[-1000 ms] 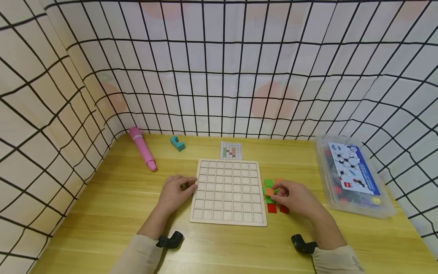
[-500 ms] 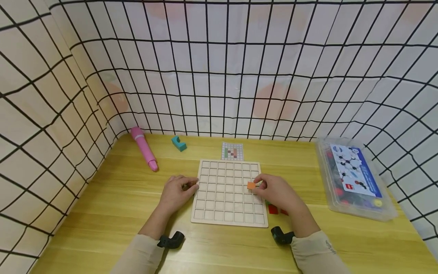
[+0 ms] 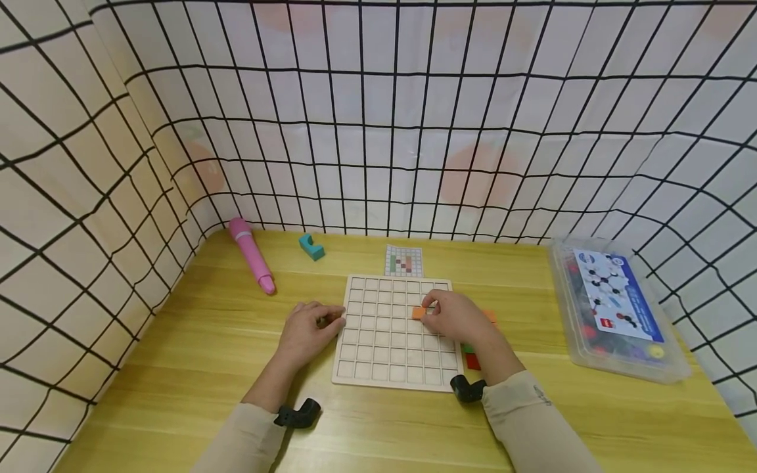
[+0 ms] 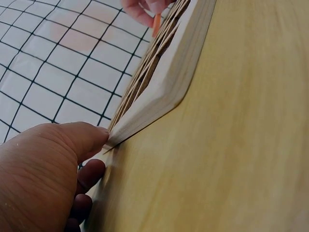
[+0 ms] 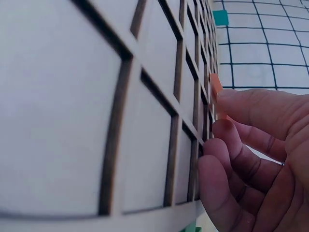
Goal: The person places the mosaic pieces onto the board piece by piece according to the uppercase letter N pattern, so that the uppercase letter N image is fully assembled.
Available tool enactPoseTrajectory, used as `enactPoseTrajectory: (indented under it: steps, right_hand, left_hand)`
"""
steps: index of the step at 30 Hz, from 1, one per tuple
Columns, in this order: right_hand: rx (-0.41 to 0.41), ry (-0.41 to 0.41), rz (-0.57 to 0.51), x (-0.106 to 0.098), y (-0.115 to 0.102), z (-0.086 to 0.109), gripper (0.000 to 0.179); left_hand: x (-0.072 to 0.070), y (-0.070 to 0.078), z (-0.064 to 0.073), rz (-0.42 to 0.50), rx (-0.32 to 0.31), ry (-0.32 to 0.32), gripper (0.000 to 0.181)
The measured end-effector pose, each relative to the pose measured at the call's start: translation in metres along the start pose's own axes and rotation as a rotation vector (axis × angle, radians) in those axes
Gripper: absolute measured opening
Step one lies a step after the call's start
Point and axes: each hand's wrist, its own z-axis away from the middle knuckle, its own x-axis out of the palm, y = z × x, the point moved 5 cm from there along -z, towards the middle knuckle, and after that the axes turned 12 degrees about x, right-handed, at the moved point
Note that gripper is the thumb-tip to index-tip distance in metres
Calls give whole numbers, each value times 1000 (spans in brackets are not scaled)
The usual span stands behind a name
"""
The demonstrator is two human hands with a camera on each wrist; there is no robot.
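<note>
A wooden grid board point(image 3: 369, 371) lies on the table in the middle of the head view, its cells bare. My right hand point(image 3: 455, 315) is over the board's right part and pinches an orange square tile point(image 3: 418, 313) between thumb and fingers. In the right wrist view the tile point(image 5: 217, 86) stands close over the cells. My left hand point(image 3: 309, 330) rests at the board's left edge, thumb and index finger touching it. The left wrist view shows the thumb at the board's edge point(image 4: 159, 99). Right of the board are a red tile point(image 3: 472, 361) and other tiles, partly hidden by my right hand.
A small pattern card point(image 3: 404, 261) with coloured squares lies just behind the board. Farther left are a pink microphone-shaped toy point(image 3: 253, 256) and a teal block point(image 3: 311, 247). A clear plastic case point(image 3: 621, 309) stands at the right. Black wire grid walls surround the table.
My right hand has carried the orange tile leftward from the tile pile onto the board's right part. The left hand has stayed at the board's edge.
</note>
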Motion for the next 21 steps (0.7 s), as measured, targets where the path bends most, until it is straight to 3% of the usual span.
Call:
enactPoseTrajectory:
  steps: [10,21]
  right_hand:
    - [0,5,34,3,-7,-3,26]
    - [-11,42,66,5,-10,-4,24]
  left_hand:
    - [0,1,0,-10,21,19,24]
    - [0,1,0,3,-3,11,25]
